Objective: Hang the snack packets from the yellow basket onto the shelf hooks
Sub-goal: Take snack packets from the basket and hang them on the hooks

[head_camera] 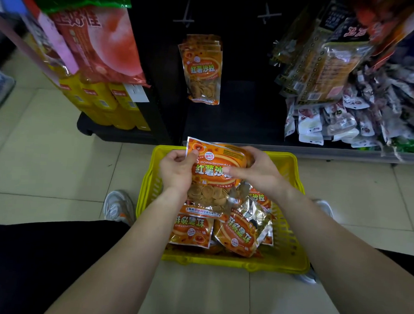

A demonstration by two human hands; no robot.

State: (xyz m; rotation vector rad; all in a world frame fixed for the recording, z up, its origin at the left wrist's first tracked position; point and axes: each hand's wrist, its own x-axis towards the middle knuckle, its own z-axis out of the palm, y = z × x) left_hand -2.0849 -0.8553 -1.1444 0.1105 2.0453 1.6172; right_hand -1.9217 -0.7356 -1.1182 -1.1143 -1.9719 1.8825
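- Spare packets (235, 232) are lying at the yellow basket's (231, 263) near edge.
- We are holding one orange, chip-windowed packet (215, 167) over the far edge, our left hand (176, 172) pinching its top corner and our right hand (260, 174) gripping its right side.
- Its long axis is pointing ahead toward the hung packets (203, 70) and the bare hook (184, 20).

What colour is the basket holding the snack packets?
Yellow basket, clearest in the head view.

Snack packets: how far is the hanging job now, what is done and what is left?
Done: a few orange packets already hang on the shelf. In hand: the left hand and right hand grip the next packet by its top above the yellow basket. Left: several remaining packets lie in the basket, and two bare hooks wait above.
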